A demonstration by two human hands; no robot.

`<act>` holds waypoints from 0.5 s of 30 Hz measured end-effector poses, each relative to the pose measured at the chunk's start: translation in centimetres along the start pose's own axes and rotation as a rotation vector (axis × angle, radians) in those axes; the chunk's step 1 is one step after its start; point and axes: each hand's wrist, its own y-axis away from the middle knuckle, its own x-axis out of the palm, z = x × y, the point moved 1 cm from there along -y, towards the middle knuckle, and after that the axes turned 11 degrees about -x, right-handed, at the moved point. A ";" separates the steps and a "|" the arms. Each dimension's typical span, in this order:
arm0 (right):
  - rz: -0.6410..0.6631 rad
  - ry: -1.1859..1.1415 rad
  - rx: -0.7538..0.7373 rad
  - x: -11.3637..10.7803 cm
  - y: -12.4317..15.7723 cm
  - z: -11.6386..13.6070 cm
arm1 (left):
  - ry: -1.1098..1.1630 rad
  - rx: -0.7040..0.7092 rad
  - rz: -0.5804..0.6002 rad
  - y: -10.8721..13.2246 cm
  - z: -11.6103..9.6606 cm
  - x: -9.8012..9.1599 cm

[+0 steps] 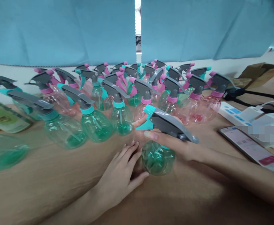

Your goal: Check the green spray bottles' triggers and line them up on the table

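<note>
A green see-through spray bottle with a grey head and teal trigger stands on the wooden table in front of me. My right hand is wrapped round its neck, just under the grey spray head. My left hand lies on the table beside the bottle's base, fingers stretched out, thumb touching the base. Behind them stand several more spray bottles in green and pink, crowded in rows.
A phone with a lit screen lies at the right, near a white power strip with cables. A cardboard box sits far right. Blue cloth hangs behind. A labelled green bottle lies at the left edge.
</note>
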 end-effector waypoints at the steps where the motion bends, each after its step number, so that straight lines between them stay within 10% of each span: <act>1: -0.002 -0.011 0.001 0.0 0.0 0.0 | -0.004 0.001 0.000 0.0 0.0 0.0; 15: 0.019 -0.034 -0.045 0.0 0.1 -0.6 | -0.010 -0.001 -0.005 0.1 0.1 0.1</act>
